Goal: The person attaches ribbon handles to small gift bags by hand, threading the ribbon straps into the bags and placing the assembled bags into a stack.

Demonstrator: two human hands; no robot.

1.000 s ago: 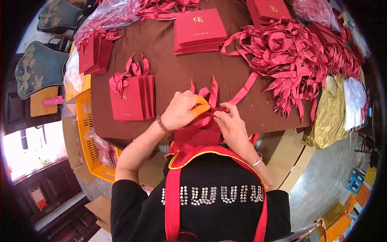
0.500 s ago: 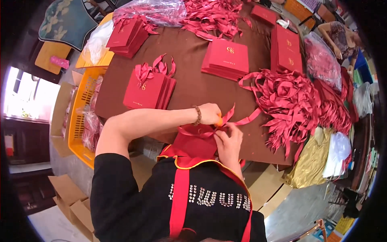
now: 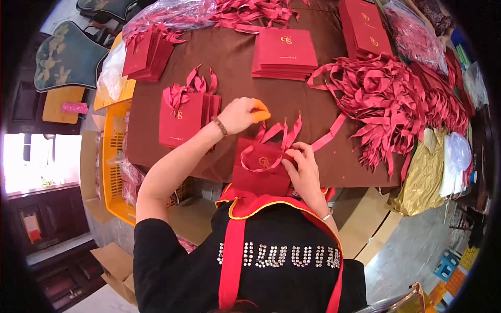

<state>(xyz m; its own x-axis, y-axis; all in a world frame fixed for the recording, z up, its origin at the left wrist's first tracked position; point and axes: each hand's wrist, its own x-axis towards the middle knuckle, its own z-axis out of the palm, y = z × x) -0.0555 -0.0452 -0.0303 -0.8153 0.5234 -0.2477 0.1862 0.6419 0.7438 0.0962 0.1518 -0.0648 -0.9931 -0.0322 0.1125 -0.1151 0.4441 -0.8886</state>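
Note:
A dark red paper gift bag [image 3: 259,180] with a gold emblem lies at the table's near edge, against my front. One ribbon handle [image 3: 245,166] loops over its face, and loose ribbon ends [image 3: 284,134] stand up behind its top. My right hand [image 3: 302,167] grips the bag's upper right edge beside the ribbon, thumb in front. Above the bag's upper left, apart from it, hovers my left hand [image 3: 241,116], its orange-covered fingertips curled together. Whether anything tiny is between them cannot be made out. A bead bracelet circles the left wrist.
Stacked red bags [image 3: 181,120] with ribbons stand at left; flat red bags [image 3: 285,52] lie further back. At right, a heap of red ribbons [image 3: 376,104] covers the table beside gold cloth [image 3: 422,175]. An orange crate [image 3: 116,172] stands left, cardboard boxes [image 3: 112,261] below.
My left hand has come off the ribbon and moved up and left. The bag now shows more of its front, its ribbon ends upright. My right hand stays at its edge.

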